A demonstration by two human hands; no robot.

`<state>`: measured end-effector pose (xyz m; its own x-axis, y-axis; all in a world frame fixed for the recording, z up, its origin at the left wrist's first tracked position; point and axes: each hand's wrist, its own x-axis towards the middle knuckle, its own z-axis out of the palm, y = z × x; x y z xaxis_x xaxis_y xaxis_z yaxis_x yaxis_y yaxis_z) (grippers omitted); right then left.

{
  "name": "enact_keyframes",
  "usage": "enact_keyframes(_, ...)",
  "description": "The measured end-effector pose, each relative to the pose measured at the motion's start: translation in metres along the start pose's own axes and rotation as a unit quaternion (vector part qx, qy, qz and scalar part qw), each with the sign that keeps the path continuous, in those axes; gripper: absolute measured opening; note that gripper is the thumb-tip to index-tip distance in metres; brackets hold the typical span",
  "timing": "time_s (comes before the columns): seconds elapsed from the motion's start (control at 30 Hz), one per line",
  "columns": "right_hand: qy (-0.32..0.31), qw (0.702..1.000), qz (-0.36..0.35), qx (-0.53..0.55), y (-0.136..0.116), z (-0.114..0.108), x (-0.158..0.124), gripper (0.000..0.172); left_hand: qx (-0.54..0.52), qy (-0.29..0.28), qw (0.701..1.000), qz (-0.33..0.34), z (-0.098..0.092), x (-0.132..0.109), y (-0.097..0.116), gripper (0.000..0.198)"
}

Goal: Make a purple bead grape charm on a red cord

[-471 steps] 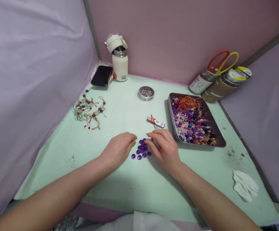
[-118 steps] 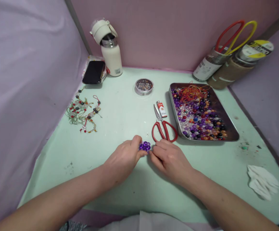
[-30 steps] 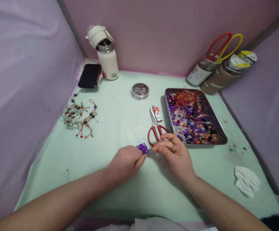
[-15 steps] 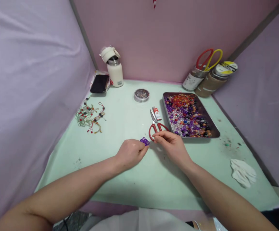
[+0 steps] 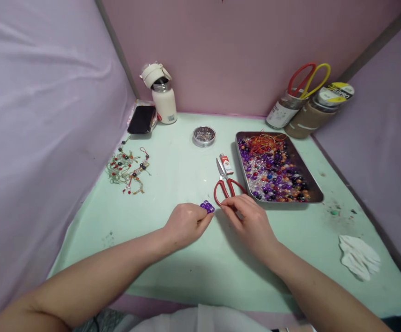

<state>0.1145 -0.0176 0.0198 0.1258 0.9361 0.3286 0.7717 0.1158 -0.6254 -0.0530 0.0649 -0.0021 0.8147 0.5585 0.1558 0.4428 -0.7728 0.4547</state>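
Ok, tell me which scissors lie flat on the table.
The red-handled scissors by the right hand; the other pairs stand handles-up in a jar at the back.

The left hand (image 5: 185, 224) pinches a purple bead cluster (image 5: 207, 207); the right hand (image 5: 251, 222) sits beside red scissors (image 5: 225, 186).

Purple beads (image 5: 207, 207), glossy, small tight cluster, pinched in left fingers (image 5: 202, 218)

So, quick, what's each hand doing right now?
Left hand: closed on a small cluster of round purple beads.
Right hand: fingertips pinched together; anything held cannot be told.
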Motion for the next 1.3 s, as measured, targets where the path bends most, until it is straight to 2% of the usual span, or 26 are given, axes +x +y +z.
enact_keyframes(0.33, 0.014, 0.99, -0.111, -0.08, -0.0081, -0.0022, -0.0013, 0.009, -0.033, -0.002, 0.999, -0.019, -0.001, 0.0009, -0.0004, 0.044)
enact_keyframes(0.57, -0.004, 0.982, -0.156, -0.103, -0.006, 0.002, -0.0021, 0.013, -0.045, -0.007, 0.998, -0.034, -0.0011, 0.0011, -0.0014, 0.044)
enact_keyframes(1.3, 0.0, 0.98, -0.167, -0.106, -0.0045, 0.0009, -0.0015, 0.01, -0.055, -0.018, 0.997, -0.051, -0.0039, 0.0018, 0.0001, 0.044)
